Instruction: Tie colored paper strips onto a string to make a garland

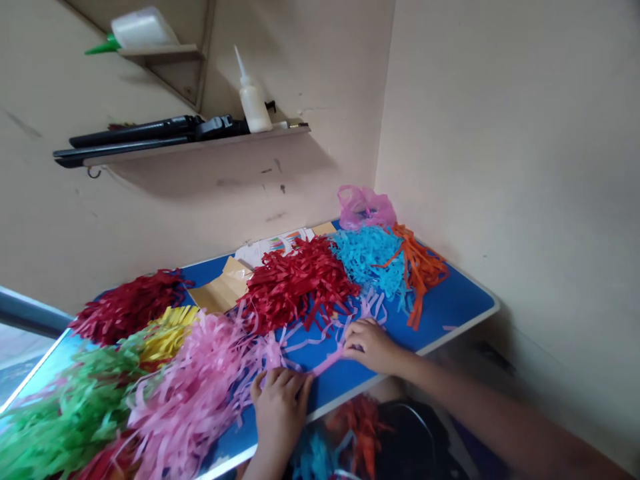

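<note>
A length of pink paper tassel [327,362], rolled narrow in its middle with fringed strips at both ends, lies low over the blue table. My left hand [281,400] has its fingers closed on the left end of the rolled part, close to the table's front edge. The right end is pinched in the fingers of my right hand [371,345], where loose lilac-pink strips [371,304] spread out behind. Left of my left hand lies a large heap of pink fringed tassels [200,387]. A dark red tassel heap [300,283] sits just beyond both hands.
Other tassel heaps on the blue table [457,303] are green [75,387], yellow [173,331], dark red, light blue [373,257] and orange [423,267]. A pink plastic bag [367,208] stands by the corner. Above, a wall shelf [210,148] holds a glue bottle [255,107].
</note>
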`<state>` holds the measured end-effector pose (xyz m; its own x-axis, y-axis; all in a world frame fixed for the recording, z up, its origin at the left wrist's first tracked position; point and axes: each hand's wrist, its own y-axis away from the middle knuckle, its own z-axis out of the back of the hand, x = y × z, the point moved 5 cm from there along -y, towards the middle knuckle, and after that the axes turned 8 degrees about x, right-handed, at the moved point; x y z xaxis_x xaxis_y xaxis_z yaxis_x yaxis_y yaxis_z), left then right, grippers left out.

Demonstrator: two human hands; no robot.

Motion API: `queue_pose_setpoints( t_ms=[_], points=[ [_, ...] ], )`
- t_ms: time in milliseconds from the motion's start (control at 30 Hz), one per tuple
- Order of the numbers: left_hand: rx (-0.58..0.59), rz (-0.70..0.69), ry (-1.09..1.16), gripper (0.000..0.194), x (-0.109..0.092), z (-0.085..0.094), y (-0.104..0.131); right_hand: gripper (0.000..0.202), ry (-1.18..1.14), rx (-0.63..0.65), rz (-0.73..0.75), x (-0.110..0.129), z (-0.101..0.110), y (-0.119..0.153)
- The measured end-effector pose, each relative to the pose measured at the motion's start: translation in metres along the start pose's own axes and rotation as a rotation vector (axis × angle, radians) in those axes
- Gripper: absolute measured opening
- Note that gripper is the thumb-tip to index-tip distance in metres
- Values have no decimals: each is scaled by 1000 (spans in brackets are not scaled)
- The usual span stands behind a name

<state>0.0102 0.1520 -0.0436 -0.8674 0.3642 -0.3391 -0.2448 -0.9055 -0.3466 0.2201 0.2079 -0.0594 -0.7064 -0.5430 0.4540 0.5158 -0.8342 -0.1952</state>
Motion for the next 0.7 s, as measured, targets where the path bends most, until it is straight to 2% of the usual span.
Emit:
queue_pose_setpoints(
  t_ms=[233, 333, 367, 433, 500, 600, 700],
  points=[
    [147, 128, -127, 21, 1, -6, -13, 13, 47, 13, -163, -2, -6, -11],
    [131, 56, -163, 9, -5, -6, -14, 4, 80, 4, -168, 4, -2, -13],
    [109, 0, -164, 14, -8, -6, -13, 2, 90, 2, -152, 7, -1, -12],
    [73, -110, -158, 31, -12, -7, -11, 2, 123, 1, -46, 16, -1, -11],
    [67, -187, -146, 38, -14, -11, -9, 8, 184, -10, 136, 26, -3, -11],
    [61, -216, -109, 29, -13, -14, -11, 19, 308, -27, 348, 34, -10, -12],
    [7, -210, -98, 16, -13, -13, -15, 18, 338, -2, 359, 34, -15, -17]
  ],
)
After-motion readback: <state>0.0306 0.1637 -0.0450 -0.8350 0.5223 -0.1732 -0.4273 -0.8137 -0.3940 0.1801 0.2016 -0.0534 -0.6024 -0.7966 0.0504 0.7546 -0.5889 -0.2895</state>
